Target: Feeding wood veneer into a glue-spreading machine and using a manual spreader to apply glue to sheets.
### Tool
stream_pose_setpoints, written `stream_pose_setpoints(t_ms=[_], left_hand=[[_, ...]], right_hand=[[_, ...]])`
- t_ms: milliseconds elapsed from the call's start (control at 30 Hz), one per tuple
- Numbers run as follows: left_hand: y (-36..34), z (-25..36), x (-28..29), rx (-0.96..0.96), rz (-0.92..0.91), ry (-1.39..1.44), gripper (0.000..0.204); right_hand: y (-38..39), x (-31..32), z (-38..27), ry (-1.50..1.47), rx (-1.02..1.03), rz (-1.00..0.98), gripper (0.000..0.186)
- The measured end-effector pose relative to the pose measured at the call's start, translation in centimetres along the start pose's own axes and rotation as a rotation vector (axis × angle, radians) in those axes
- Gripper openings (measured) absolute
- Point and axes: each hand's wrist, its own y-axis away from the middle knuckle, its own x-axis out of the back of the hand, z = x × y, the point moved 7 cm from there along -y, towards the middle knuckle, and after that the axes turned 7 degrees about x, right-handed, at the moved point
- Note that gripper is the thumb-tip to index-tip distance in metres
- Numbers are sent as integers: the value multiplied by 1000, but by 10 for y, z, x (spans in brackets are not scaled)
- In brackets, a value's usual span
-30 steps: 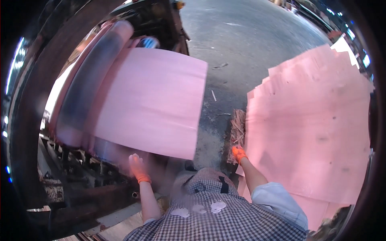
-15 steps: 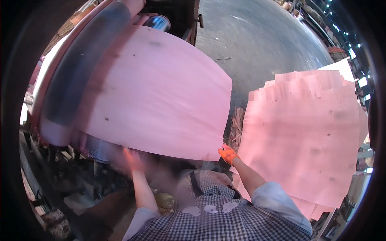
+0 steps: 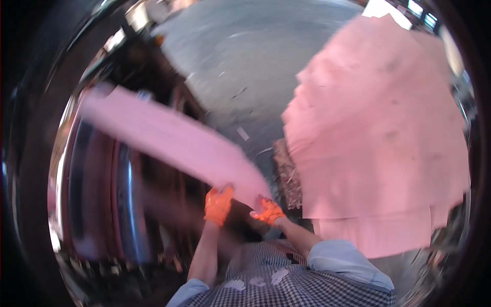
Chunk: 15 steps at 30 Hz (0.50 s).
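A thin pink veneer sheet [image 3: 176, 140] stretches from the near middle up toward the far left, seen narrow and slanting, its far end blurred. My left hand [image 3: 219, 207], in an orange glove, is closed on the sheet's near edge. At its near right corner my right hand [image 3: 268, 211], gloved in orange too, grips the same sheet. Both hands are close together in front of my checked apron [image 3: 276, 263]. The left fingertips are partly hidden by the sheet and blur.
On the left stands a roller machine [image 3: 128, 189] with long, shiny rollers. An uneven stack of pink veneer sheets [image 3: 378, 128] lies on the right. Between them are broken wood scraps [image 3: 289, 174] and grey floor [image 3: 240, 61] with small bits on it.
The sheet has come away from the rollers and tilted, now showing much narrower. My left hand has moved right and closed on its edge. My view has turned to the right.
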Motion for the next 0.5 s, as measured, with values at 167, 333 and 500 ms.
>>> stream_pose_setpoints(t_ms=[167,333,500], left_hand=[[109,272,-172,-631,-621,63,57],[278,306,-235,-1035,-1125,352,61],[248,236,-263,-897,-1145,113,62]], right_hand=[[49,168,104,19,-322,723,66],[255,520,132,277,-661,1292,64],[386,621,-4,1109,-67,2102,44]])
